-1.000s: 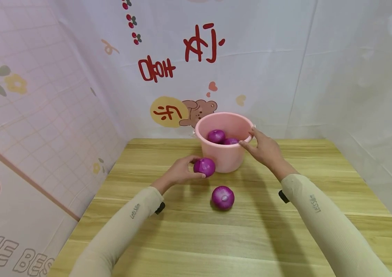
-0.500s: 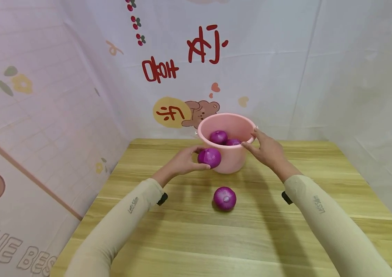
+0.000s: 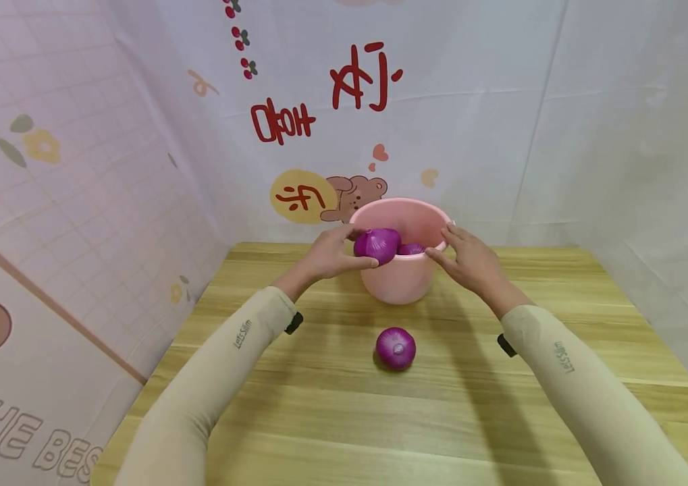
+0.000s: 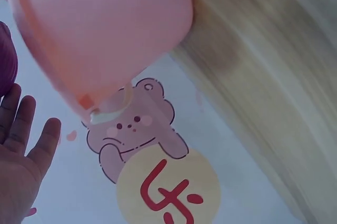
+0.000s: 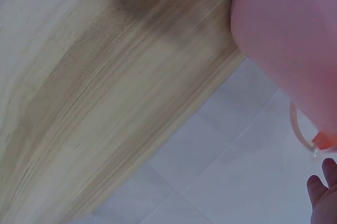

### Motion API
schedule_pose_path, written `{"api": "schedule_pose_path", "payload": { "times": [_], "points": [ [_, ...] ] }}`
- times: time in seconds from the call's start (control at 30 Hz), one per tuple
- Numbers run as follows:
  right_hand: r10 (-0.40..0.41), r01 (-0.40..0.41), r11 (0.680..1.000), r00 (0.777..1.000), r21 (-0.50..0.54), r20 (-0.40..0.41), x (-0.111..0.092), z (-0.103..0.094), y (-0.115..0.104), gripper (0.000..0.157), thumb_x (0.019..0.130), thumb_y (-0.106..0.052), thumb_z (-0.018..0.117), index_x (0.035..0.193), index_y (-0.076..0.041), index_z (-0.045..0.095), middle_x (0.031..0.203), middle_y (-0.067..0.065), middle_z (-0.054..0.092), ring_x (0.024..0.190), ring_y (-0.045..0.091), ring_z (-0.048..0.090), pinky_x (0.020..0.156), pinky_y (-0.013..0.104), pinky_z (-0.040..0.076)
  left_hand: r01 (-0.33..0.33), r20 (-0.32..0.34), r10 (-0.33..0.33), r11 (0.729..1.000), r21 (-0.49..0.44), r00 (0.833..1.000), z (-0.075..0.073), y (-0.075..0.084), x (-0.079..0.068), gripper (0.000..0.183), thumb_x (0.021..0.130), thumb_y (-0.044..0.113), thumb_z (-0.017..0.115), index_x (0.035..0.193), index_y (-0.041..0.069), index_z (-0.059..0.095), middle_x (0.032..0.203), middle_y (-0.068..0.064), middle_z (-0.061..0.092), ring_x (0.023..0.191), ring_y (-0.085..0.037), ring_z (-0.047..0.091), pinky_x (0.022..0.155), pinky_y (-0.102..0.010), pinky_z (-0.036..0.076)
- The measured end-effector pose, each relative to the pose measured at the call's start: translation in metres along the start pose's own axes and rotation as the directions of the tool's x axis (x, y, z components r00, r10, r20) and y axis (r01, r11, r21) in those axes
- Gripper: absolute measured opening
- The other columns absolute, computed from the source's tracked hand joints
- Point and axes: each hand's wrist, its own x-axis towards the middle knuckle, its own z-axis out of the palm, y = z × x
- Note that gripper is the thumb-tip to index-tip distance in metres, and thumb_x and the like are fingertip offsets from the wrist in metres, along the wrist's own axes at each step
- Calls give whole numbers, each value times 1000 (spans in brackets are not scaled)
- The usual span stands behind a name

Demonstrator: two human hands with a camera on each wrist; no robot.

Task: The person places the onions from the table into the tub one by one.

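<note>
My left hand (image 3: 330,254) holds a purple onion (image 3: 380,248) at the near left rim of a pink bucket (image 3: 397,280), thumb beneath and fingers behind it. In the left wrist view, only a sliver of the onion (image 4: 6,63) shows above the fingertips. My right hand (image 3: 471,264) grips the bucket's right rim, its thumb at the near edge and fingers farther round. Inside the bucket lie onions; one onion (image 3: 412,249) shows near the front, another is mostly hidden behind the held one. A single onion (image 3: 395,348) rests on the table in front of the bucket.
The wood-grain table (image 3: 344,412) meets a white printed backdrop (image 3: 477,121) just behind the bucket. Another patterned sheet (image 3: 94,223) hangs on the left. A white bucket handle (image 4: 113,112) dangles beside the rim in the left wrist view.
My left hand has lifted the onion from low beside the bucket up to its rim. My right hand stays at the rim, and the onion on the table has stayed put.
</note>
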Motion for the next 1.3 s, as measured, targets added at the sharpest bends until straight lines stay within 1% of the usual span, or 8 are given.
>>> {"api": "schedule_pose_path", "payload": {
  "times": [0.2,0.4,0.6,0.77,0.97,1.07,1.2,1.3],
  "points": [
    [11,-11,1000,1000,-7,27,2,-3,-2,84,97,-62,47,148,4,40,157,21,31,142,42,31,111,57,30,22,-51,-21,1000,8,998,-6,7,16,75,79,47,81,136,8,53,123,-5,61,111,-18,57,93,-36,49],
    [39,-37,999,998,-23,54,3,-6,-3,87,95,-68,45,148,1,41,157,19,31,139,44,34,105,62,36,99,-59,-101,995,-33,993,-8,13,29,75,80,47,79,138,8,51,129,-6,58,111,-18,57,93,-34,50],
    [48,-48,999,997,-2,55,2,-6,-4,86,95,-68,44,149,-1,40,158,18,29,139,44,35,107,60,34,118,-63,-120,992,-41,991,-6,18,43,72,82,45,79,137,8,52,131,-7,59,110,-19,59,92,-34,51],
    [49,-49,999,997,9,56,1,-6,-5,86,96,-67,42,150,0,38,159,19,27,139,45,34,107,60,34,121,-77,-122,992,-20,990,-2,16,52,71,82,42,79,136,5,53,128,-9,61,109,-21,60,92,-34,51],
    [54,-55,998,996,16,67,1,-6,-5,88,96,-68,41,151,0,37,159,19,25,139,46,32,108,61,32,167,-100,-167,986,-2,981,2,11,61,69,82,44,79,135,7,54,131,-9,59,112,-21,58,93,-36,50],
    [57,-58,998,996,21,65,1,-4,-4,88,95,-69,41,151,0,37,160,18,25,139,46,33,108,61,32,177,-106,-176,984,0,979,4,8,66,69,82,44,79,134,6,54,130,-10,60,110,-22,59,93,-36,51],
    [56,-57,998,996,22,63,1,-3,-4,88,96,-69,40,151,0,37,159,18,25,138,47,34,107,61,33,191,-99,-191,982,-9,977,9,6,72,69,82,44,79,134,6,54,123,-7,61,108,-21,59,91,-36,51],
    [56,-57,998,997,20,59,1,-3,-4,88,96,-68,41,151,0,37,160,18,25,137,48,34,107,62,33,207,-91,-207,978,-11,974,13,5,75,70,83,45,79,136,8,52,125,-6,60,111,-21,58,94,-37,51]
  ]
}}
